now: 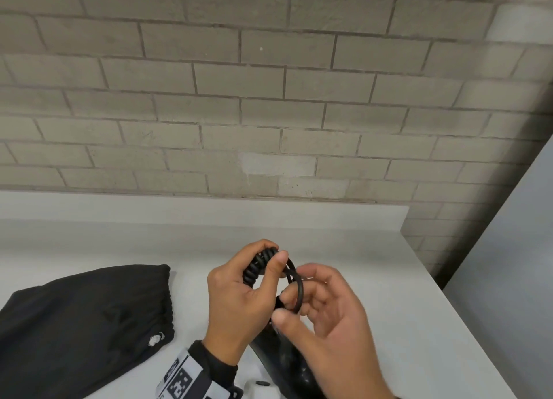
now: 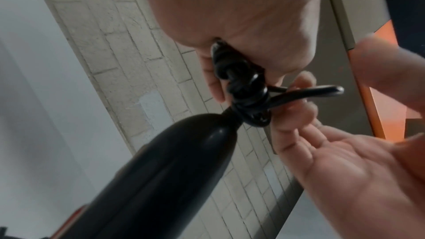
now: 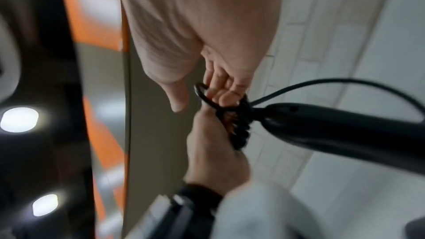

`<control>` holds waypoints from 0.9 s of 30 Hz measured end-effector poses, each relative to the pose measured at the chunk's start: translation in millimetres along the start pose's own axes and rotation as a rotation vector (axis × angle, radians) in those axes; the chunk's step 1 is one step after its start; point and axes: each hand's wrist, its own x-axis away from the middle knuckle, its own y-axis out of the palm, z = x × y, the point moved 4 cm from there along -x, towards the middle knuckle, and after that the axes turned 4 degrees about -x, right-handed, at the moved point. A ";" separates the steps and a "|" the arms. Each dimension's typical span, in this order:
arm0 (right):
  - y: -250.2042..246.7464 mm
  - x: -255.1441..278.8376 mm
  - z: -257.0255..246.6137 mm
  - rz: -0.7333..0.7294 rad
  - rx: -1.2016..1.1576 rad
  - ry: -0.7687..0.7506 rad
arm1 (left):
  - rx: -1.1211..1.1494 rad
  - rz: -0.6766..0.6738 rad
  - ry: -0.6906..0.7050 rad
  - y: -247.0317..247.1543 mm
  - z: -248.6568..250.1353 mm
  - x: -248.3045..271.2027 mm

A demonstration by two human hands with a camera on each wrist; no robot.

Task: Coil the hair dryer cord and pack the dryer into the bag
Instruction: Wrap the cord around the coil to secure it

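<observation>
Head view: the left hand (image 1: 239, 297) is curled tight round a bundle of coiled black cord (image 1: 258, 267), thumb pressed on the front of the coils, held above the white counter (image 1: 389, 294). The right hand (image 1: 332, 315) sits just beside it, fingers half curled, 1 loose loop of cord hooked round them. The black hair dryer (image 1: 287, 359) hangs below both hands, mostly hidden. The black bag (image 1: 83, 318) lies flat on the counter to the left, apart from the hands.

Left wrist view: the dryer's handle (image 2: 165, 174) runs long and straight, its cord end pointing up into the knotted coils (image 2: 246, 95) under the left palm (image 2: 230, 10).

Right wrist view: right fingers (image 3: 220, 86) thread through the loop; the handle (image 3: 340, 134) stretches off to the right.
</observation>
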 end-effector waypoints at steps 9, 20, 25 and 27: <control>-1.0 17.4 14.3 0.218 0.568 -0.480 | -0.041 0.035 0.016 -2.3 1.8 1.7; -45.3 8.0 -10.7 0.221 -0.632 0.402 | -0.066 0.028 0.019 -9.9 -0.2 2.4; -65.0 2.5 -7.2 0.286 -0.259 0.385 | -0.026 0.029 -0.051 -8.6 -1.5 3.4; -65.0 4.6 -8.1 0.398 0.063 0.133 | -0.042 0.035 -0.053 -9.4 -1.5 3.4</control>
